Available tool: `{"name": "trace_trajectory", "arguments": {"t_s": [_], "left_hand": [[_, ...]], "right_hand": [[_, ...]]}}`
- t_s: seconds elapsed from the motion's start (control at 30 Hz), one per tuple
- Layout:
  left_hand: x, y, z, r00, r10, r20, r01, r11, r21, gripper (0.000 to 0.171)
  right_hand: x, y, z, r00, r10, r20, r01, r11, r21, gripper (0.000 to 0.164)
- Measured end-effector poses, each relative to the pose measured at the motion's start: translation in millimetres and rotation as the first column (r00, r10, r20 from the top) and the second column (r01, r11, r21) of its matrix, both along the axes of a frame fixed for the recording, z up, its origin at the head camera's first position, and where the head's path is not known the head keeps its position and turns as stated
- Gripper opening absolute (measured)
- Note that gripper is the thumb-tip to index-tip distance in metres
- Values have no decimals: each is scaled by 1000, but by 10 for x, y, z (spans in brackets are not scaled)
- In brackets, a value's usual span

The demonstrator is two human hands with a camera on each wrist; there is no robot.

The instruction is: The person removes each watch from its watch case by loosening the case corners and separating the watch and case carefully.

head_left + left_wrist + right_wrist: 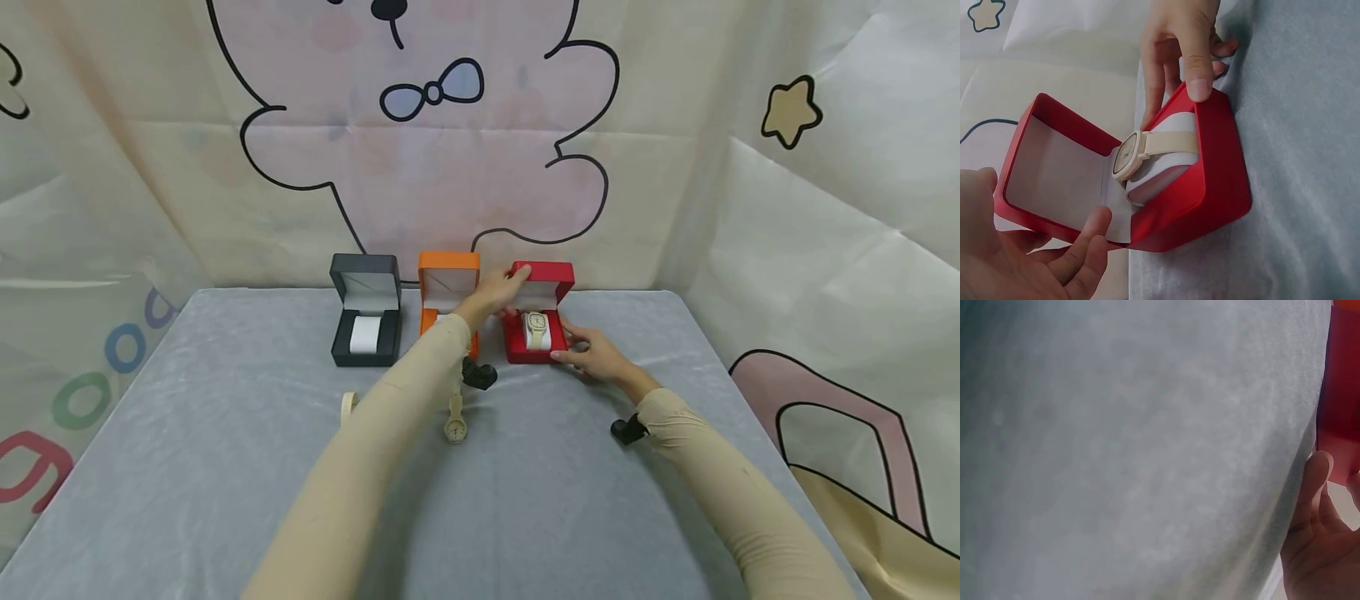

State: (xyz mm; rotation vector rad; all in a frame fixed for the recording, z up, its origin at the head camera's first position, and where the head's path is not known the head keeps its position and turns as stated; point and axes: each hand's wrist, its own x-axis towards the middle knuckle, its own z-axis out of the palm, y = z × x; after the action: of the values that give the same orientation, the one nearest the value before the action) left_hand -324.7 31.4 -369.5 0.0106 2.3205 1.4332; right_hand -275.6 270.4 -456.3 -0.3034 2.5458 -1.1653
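A red watch box (pixel 519 348) stands with its lid raised, and a cream watch (pixel 536 323) sits round the white cushion inside it. My left hand (pixel 495 293) holds the left side of the raised lid (pixel 1054 181), thumb at its outer edge and fingers along its side. At the right side of the base, my right hand (pixel 597 354) grips the box, its thumb on the front corner and the fingers along the side. In the right wrist view only part of the right hand (pixel 1322 550) and the red box (pixel 1341 394) shows.
To the left stand an open orange watch box (pixel 448 260), partly hidden by my left arm, and an open black watch box (pixel 365 358) with a white cushion (pixel 365 334). A cream watch (pixel 455 429) and another cream band (pixel 348 407) lie on the grey cloth (pixel 225 467). A curtain hangs behind.
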Motion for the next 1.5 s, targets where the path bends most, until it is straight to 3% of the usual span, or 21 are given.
{"name": "trace_trajectory", "arguments": {"t_s": [0.37, 0.67, 0.93, 1.1, 1.37, 1.5], "left_hand": [[72, -152, 4, 994, -92, -60, 90, 995, -38, 74], [156, -264, -26, 988, -121, -97, 116, 992, -57, 71], [215, -344, -34, 979, -141, -144, 131, 988, -77, 69], [242, -362, -13, 978, -145, -151, 134, 988, -82, 67], [268, -398, -40, 974, -158, -161, 147, 986, -78, 66], [303, -405, -47, 964, -189, -187, 173, 980, -97, 63]], "right_hand": [[18, -26, 44, 1000, -3, 3, 3, 1000, -5, 80], [168, -125, 323, 999, -1, 48, 1, 1000, -13, 78], [54, -36, 74, 1000, -7, 25, 6, 1000, 8, 80], [26, -9, 21, 1000, -4, 15, 4, 1000, -9, 81], [32, -8, 20, 1000, -9, 18, 9, 1000, 5, 81], [117, -72, 209, 999, -3, 36, 3, 1000, -2, 80]]}}
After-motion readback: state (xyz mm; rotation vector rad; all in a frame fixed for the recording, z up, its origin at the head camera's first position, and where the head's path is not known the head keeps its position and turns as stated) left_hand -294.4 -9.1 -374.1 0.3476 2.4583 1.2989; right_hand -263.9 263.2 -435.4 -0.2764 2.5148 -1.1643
